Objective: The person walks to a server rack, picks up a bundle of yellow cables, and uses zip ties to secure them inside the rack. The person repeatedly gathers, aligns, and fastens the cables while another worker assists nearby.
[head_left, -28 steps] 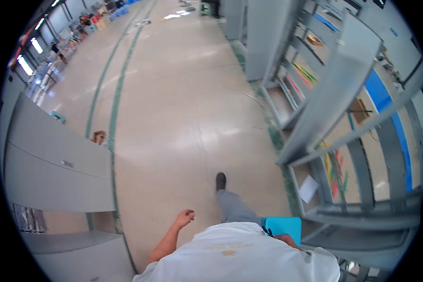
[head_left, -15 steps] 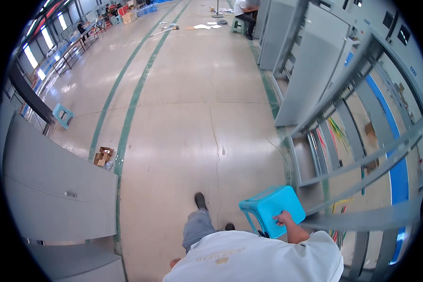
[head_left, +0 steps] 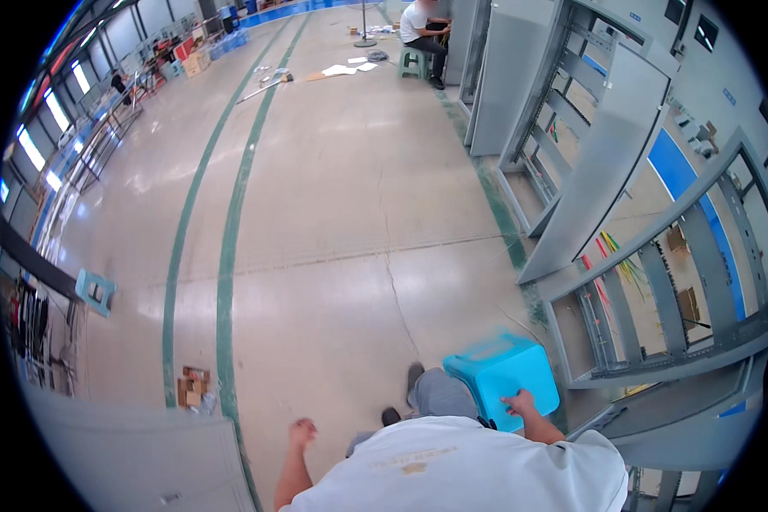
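My right hand [head_left: 520, 402] grips the near edge of a light blue plastic stool [head_left: 500, 375], carried off the floor at my right side. My left hand [head_left: 301, 433] hangs free at my left, fingers curled loosely, holding nothing that I can see. My grey trouser leg and dark shoe [head_left: 415, 375] show just left of the stool, above my white shirt.
Open grey metal cabinets [head_left: 606, 171] with coloured wiring line the right. A grey cabinet door [head_left: 136, 456] stands at lower left, a small cardboard box [head_left: 192, 386] beside it. Another blue stool [head_left: 96, 290] is far left. A person [head_left: 422, 30] sits far ahead. Green floor stripes [head_left: 226, 256] run forward.
I have walked forward along the cabinets. The blue stool has swung further forward in my right hand. My left hand has come back into view at my left side.
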Action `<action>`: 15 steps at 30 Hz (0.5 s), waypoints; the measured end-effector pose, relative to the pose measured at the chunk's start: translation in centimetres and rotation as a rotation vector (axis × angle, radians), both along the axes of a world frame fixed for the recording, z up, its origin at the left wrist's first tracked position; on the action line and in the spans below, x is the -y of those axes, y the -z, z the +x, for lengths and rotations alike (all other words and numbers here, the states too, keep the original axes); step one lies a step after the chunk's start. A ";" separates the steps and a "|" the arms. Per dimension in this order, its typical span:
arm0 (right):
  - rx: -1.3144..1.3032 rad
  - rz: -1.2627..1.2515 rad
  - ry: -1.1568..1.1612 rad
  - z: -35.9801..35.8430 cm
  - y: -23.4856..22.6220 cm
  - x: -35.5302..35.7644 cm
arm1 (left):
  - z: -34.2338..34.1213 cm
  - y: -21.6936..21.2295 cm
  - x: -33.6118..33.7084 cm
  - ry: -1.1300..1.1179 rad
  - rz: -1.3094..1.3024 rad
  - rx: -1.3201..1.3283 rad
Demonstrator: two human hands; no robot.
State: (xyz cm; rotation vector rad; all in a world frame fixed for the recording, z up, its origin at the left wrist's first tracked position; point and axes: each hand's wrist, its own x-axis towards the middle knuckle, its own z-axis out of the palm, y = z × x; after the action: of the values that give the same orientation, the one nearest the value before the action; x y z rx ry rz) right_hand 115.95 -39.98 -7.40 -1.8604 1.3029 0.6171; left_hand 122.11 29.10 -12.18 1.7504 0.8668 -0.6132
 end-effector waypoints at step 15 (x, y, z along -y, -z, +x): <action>-0.280 0.384 0.258 46.2 6.0 10.7 | 49.8 -3.2 14.6 0.118 -0.118 -0.239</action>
State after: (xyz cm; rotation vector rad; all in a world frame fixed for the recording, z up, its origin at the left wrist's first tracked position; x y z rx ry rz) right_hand 162.15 -50.64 -13.39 -1.3044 1.4532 0.9372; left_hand 171.93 14.53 -8.99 1.6510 0.8746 -0.9487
